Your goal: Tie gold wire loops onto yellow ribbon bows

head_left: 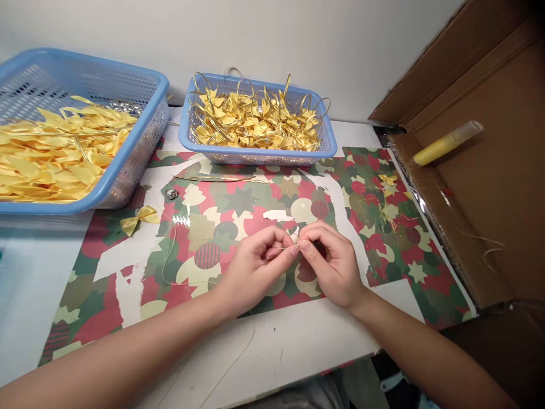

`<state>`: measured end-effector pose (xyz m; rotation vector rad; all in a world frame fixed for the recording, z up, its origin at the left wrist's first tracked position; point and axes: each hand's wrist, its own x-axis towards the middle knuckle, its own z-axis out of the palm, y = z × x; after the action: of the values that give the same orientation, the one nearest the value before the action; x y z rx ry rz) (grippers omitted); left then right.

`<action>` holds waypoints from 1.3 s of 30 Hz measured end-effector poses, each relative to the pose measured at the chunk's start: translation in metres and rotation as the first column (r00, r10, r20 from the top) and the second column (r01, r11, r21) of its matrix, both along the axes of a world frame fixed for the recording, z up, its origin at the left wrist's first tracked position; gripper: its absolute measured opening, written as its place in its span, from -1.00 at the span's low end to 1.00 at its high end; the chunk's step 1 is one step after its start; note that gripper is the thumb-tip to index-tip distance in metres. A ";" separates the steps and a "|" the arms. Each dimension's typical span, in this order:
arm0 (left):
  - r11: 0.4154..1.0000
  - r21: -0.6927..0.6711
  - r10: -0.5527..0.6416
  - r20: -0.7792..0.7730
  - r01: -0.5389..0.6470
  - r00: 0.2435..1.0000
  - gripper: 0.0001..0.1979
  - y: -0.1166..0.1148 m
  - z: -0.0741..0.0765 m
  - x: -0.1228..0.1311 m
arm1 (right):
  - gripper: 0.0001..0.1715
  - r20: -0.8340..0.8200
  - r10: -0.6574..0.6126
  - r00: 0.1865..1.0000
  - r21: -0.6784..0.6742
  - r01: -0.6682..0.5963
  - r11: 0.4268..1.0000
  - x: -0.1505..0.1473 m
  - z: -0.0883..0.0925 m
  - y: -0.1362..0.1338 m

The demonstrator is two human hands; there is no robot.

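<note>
My left hand [259, 267] and my right hand [332, 264] meet above the middle of the patterned paper, fingertips almost touching. Both are closed in a pinch on a thin gold cord [280, 247], of which a short stretch shows between the fingers. Whatever else the right fingertips cover is too small to make out. A fine loose strand [174, 244] curves over the paper left of my hands. To the left lie a yellow ribbon bow [139, 219] and a small silver heart-shaped piece [171, 194].
A large blue basket [160, 94] of yellow ribbon bows stands at the left. Behind my hands, a smaller blue basket [264, 153] holds bows with gold cords. Cut gold cords [221, 179] lie before it. A cardboard wall [481, 170] with a yellow tube [447, 143] bounds the right.
</note>
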<state>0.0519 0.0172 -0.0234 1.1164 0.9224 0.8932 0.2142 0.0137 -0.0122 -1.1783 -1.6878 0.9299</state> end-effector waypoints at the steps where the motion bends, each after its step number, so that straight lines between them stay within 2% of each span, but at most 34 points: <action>1: 1.000 0.004 0.007 0.008 -0.007 1.000 -0.78 0.000 0.001 0.000 | -0.77 -0.011 -0.009 1.000 -0.016 0.009 1.000 0.001 0.000 0.000; 8: 1.000 -0.013 0.006 0.055 -0.005 0.998 -0.81 0.001 0.006 0.000 | -0.82 -0.037 -0.051 0.998 -0.034 0.050 0.998 0.004 0.002 0.004; 16: 0.999 -0.014 0.033 0.075 -0.032 0.997 -0.74 0.001 0.002 -0.002 | -0.81 -0.019 -0.034 0.999 -0.053 0.033 0.998 0.003 0.002 0.003; 20: 0.996 -0.066 0.069 0.081 -0.064 0.994 -0.82 0.002 0.003 -0.002 | -0.89 0.037 -0.046 0.998 -0.050 0.048 0.998 0.005 0.002 0.002; 23: 0.987 -0.118 0.123 0.108 -0.110 0.987 -0.88 0.005 0.004 -0.001 | -0.87 0.010 -0.059 0.998 -0.043 0.060 0.997 0.007 0.004 0.004; 26: 0.979 -0.147 0.164 0.126 -0.145 0.978 -0.91 0.006 0.006 0.000 | -0.89 -0.031 -0.092 0.995 -0.086 0.089 0.992 0.008 0.008 0.005; 31: 0.978 -0.165 0.151 0.140 -0.128 0.979 -0.92 0.005 0.006 0.001 | -0.94 -0.056 -0.136 0.989 -0.194 0.123 0.973 0.010 0.013 0.006; 39: 0.985 -0.143 0.119 0.162 -0.096 0.980 -0.76 0.004 0.001 -0.001 | -0.91 -0.017 -0.071 0.997 -0.254 0.064 0.965 0.014 0.017 0.004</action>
<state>0.0511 0.0213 -0.0225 0.8674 0.8938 0.9846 0.2284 0.0176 0.0045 -1.3762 -1.5298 1.1383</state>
